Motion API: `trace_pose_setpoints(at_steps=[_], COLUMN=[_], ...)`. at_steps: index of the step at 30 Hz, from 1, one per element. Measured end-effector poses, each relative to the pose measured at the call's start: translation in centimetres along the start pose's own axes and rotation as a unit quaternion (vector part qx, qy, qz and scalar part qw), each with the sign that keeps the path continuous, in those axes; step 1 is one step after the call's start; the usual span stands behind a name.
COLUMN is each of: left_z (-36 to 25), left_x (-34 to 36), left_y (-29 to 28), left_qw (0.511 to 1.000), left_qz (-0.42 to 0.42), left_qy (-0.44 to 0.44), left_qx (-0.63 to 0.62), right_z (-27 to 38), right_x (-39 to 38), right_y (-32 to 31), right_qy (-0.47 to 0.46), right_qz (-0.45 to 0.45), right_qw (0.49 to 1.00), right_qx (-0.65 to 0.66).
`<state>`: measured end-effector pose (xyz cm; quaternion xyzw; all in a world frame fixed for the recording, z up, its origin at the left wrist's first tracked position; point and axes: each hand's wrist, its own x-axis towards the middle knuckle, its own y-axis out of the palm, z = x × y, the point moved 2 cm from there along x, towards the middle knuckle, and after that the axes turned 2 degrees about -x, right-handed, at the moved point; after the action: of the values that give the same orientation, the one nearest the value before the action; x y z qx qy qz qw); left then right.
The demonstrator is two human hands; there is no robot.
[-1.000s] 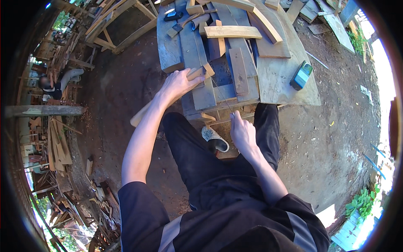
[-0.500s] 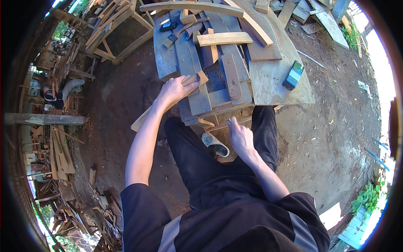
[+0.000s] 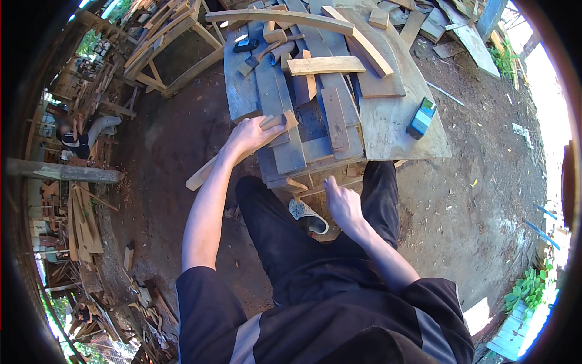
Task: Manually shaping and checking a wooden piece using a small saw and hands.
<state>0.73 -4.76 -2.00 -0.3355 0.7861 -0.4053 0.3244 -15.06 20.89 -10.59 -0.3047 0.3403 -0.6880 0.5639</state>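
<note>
My left hand (image 3: 250,137) is wrapped over a slim piece of wood (image 3: 202,173) at the near left corner of the workbench. One end of that wood slants down past my forearm, toward the ground. By my fingertips a squared wooden end (image 3: 290,119) rests over the bench planks; whether it is the same piece I cannot tell. My right hand (image 3: 344,204) hovers above my lap, apart from the bench, its fingers curled closed. Anything inside them is hidden. Ahead lies a short curved wooden piece (image 3: 327,65), across other boards.
The plank workbench (image 3: 379,142) carries loose boards, a wooden-handled tool (image 3: 264,55), a small black object (image 3: 245,45) and a teal-and-black box-shaped thing (image 3: 422,117). A long curved strip (image 3: 276,16) spans the far side. Another person (image 3: 77,141) is at far left, near stacked timber.
The bench and its contents sit slightly lower in view. My right hand has shifted a little left and down in the picture. My left hand keeps its grip on the wood.
</note>
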Motion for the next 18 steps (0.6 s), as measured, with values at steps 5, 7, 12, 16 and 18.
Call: trace_pose_setpoints(at_steps=[5, 7, 12, 16, 18], left_z=[-1.5, -1.3, -2.0, -1.7, -1.3], left_x=[-0.2, -0.7, -0.7, -2.3, -3.2], left_y=[0.5, 1.0, 1.1, 1.8, 3.1], left_qw=[0.999, 0.997, 0.999, 0.985, 0.977], left_qz=[0.030, 0.000, -0.005, -0.102, -0.143], left_qy=[-0.029, -0.023, 0.019, 0.053, 0.060], left_qx=[-0.003, 0.068, 0.026, 0.127, 0.143], right_z=[-0.3, -0.2, -0.1, 2.2, 2.5], right_x=[-1.5, -2.0, -2.3, -2.4, -2.4], right_y=[0.4, 0.7, -2.5, -8.3, -10.1], right_qy=[0.046, 0.058, 0.048, 0.037, 0.031], right_qz=[-0.035, -0.024, -0.035, 0.018, 0.052], right_qw=[0.998, 0.998, 0.998, 0.998, 0.995], right_qx=[0.013, 0.009, -0.011, -0.049, -0.082])
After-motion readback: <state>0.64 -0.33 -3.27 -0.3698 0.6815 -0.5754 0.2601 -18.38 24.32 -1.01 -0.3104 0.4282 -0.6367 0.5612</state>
